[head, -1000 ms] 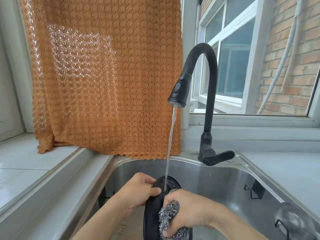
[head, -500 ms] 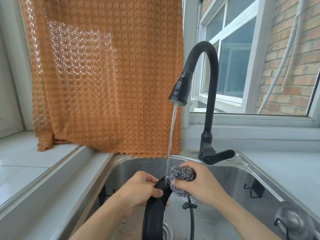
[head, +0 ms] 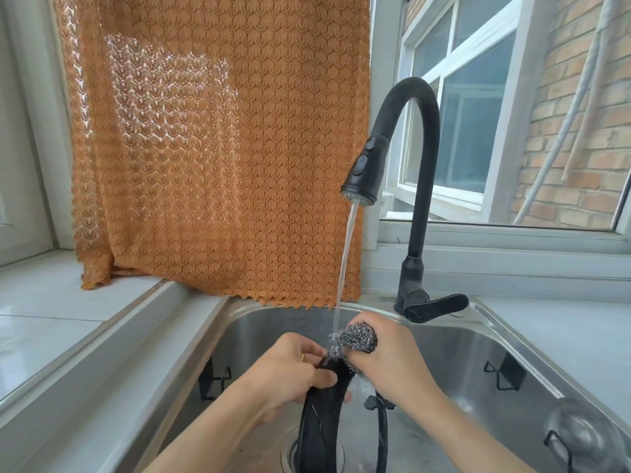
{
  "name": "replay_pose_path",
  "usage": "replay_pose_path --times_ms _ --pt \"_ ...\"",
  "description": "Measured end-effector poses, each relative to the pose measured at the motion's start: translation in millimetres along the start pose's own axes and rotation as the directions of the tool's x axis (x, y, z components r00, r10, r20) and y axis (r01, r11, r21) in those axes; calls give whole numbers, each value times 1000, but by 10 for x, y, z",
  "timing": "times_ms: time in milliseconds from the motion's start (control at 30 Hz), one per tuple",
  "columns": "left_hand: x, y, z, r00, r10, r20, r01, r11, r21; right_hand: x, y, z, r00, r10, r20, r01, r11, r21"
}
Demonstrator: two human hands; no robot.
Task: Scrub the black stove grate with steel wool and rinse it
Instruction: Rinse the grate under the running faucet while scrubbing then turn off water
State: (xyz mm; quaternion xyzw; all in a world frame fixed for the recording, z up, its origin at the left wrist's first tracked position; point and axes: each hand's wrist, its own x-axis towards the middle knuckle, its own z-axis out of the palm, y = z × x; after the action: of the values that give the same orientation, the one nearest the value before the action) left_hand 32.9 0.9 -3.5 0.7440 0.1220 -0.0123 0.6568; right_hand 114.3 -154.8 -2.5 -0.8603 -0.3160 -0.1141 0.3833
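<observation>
So the grate (head: 321, 428) was standing on edge down in the sink (head: 454, 339), long side running from about 6 o'clock up to 12, top end poking up right where the two hands met. Left hand (head: 290, 373) was curled round that top end from the 9 o'clock side, thumb across the rim, holding it steady. Right hand (head: 392, 363) sat at roughly 2 o'clock from the grip, fingers bunched round the steel wool (head: 355, 341), and the wad was touching the grate's top edge. Water from the black tap (head: 409, 158) landed right on the wool's left edge, so scrub and rinse were kind of happening together.

My guess: the wool hand was the nearer one to work with, and the next stroke would have to run down the grate's length toward 6 o'clock.

In the sink itself: just the grate, running water, and the drain (head: 290, 455) under its lower end. A second thin black piece (head: 380, 425) stood just right of it, couldn't tell if it's part of the same grate
</observation>
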Motion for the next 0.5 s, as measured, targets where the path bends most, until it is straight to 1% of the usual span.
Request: replay_pose_path --times_ms 100,167,367,467,500 --pt "-29 11 5 1000 -11 4 11 1000 21 8 4 -1 999 27 19 -26 999 -44" --pt "-50 23 12 1000 -18 17 17 999 30 -12 -19 -2 998 38 52 -33 994 -104" --pt "-77 44 44 999 -22 -49 25 998 64 -53 -104 -21 986 -13 169 59 961 -270" --pt "-103 63 49 998 -33 -49 37 996 80 -70 -121 -41 974 8 226 65 948 -311" --pt "-100 66 55 998 -39 -53 43 996 81 -68 -117 -71 967 39 252 44 949 -314"
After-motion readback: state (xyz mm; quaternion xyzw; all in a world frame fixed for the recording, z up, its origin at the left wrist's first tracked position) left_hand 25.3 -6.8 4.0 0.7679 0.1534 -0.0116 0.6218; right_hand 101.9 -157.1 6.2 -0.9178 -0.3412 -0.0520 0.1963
